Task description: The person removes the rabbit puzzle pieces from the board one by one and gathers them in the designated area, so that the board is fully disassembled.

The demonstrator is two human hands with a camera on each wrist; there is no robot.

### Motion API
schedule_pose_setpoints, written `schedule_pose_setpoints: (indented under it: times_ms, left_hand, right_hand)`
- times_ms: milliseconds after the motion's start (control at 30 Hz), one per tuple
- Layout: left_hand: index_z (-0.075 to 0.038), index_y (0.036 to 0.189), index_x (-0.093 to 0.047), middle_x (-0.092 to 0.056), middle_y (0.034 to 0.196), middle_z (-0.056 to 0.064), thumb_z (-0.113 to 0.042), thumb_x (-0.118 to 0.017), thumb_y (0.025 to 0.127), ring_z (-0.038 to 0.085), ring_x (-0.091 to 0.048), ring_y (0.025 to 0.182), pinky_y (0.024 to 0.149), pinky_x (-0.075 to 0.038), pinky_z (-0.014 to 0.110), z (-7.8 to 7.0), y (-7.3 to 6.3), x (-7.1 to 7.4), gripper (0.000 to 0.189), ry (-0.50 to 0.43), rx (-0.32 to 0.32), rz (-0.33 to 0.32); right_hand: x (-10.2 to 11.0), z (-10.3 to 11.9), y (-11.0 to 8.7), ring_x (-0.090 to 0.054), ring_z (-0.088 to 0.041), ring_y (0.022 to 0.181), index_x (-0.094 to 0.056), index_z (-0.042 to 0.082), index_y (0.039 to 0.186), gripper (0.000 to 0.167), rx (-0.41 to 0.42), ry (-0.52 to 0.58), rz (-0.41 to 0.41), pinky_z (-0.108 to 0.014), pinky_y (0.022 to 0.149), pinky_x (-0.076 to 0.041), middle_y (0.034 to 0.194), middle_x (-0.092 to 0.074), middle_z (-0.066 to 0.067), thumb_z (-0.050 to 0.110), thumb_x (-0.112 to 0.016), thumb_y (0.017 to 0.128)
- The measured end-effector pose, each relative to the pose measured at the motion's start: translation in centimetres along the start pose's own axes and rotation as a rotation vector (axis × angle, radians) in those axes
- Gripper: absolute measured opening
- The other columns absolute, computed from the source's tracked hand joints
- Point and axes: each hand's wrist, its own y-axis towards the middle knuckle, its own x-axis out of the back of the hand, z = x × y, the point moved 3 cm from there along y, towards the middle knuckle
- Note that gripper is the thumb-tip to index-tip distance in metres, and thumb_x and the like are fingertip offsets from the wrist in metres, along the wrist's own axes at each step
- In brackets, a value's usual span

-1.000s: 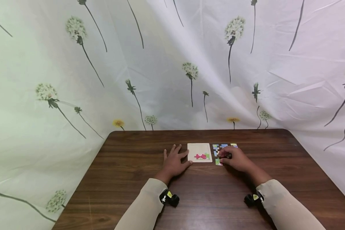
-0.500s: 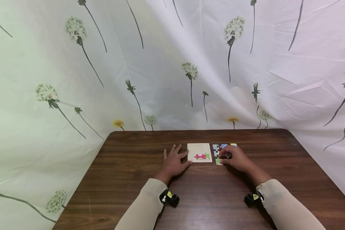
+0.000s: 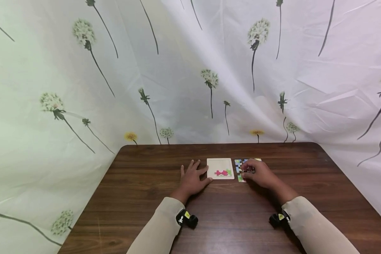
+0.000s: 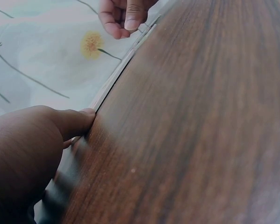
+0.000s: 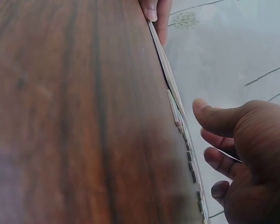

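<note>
A square white puzzle tray (image 3: 218, 164) lies flat on the table, with a few joined pink and green pieces (image 3: 222, 173) in its lower right corner. My left hand (image 3: 192, 181) rests flat at the tray's left side, fingers spread, thumb and index finger touching its edge. Loose jigsaw pieces (image 3: 237, 162) in blue, green and other colours lie in a group right of the tray. Over them is my right hand (image 3: 262, 175), fingers loosely bent. The right wrist view shows its thumb (image 5: 214, 116) apart from the fingers, with no piece visible between them. It hides part of the group.
A dark brown wooden table (image 3: 228, 218) holds everything. Behind it hangs a pale cloth (image 3: 184, 70) printed with dandelions, reaching the table's back edge. Small black cameras (image 3: 190, 221) are strapped to both wrists.
My right hand has shifted slightly left over the loose pieces, its thumb and fingertips moving a little. The left hand and the tray have stayed in place.
</note>
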Motion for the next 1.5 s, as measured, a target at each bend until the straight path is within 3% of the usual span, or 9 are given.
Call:
schedule_pose_setpoints:
  times_ms: [433,700,967,1300,1500]
  left_hand:
    - [-0.029,0.160,-0.059,-0.037,0.178,0.013,-0.060,-0.065,0.105,0.042,-0.023,0.170,0.132,-0.007,0.079,0.1,0.0,-0.1,0.064,-0.005,0.006,0.000]
    - [-0.027,0.160,-0.060,-0.038,0.178,0.014,-0.059,-0.066,0.105,0.042,-0.023,0.170,0.131,-0.007,0.079,-0.1,-0.1,0.1,0.064,-0.013,0.006,0.007]
    - [-0.028,0.160,-0.060,-0.037,0.178,0.014,-0.060,-0.066,0.105,0.042,-0.023,0.170,0.131,-0.006,0.079,-0.1,0.0,0.2,0.064,-0.009,0.007,0.010]
    - [-0.028,0.160,-0.059,-0.037,0.178,0.014,-0.061,-0.065,0.105,0.042,-0.022,0.170,0.131,-0.007,0.079,0.0,0.2,0.0,0.065,0.002,0.006,0.012]
    - [-0.028,0.159,-0.060,-0.038,0.177,0.014,-0.060,-0.066,0.104,0.042,-0.022,0.170,0.131,-0.007,0.079,-0.2,0.2,0.1,0.064,-0.007,0.014,0.015]
  right_hand:
    - [-0.8,1.3,1.3,-0.063,-0.019,0.092,-0.078,0.003,0.105,0.011,0.012,0.036,0.020,-0.035,0.083,-0.054,0.101,-0.073,-0.010,0.004,-0.084,0.095]
    - [-2.0,1.7,2.5,-0.060,-0.014,0.087,-0.079,0.004,0.105,0.011,0.021,0.056,0.034,-0.029,0.077,-0.051,0.098,-0.072,-0.009,0.004,-0.083,0.096]
    - [-3.1,3.2,3.5,-0.062,-0.021,0.087,-0.079,0.002,0.110,0.018,0.039,0.059,0.060,-0.028,0.076,-0.050,0.098,-0.071,-0.013,0.001,-0.085,0.093]
    - [-3.7,4.4,4.0,-0.063,-0.014,0.085,-0.077,0.000,0.109,0.020,0.066,0.053,0.089,-0.026,0.073,-0.052,0.103,-0.073,-0.015,0.004,-0.087,0.093]
    - [-4.0,5.4,4.4,-0.067,-0.014,0.088,-0.078,0.000,0.111,0.020,0.020,0.041,0.132,-0.027,0.075,-0.055,0.107,-0.074,-0.015,0.002,-0.086,0.093]
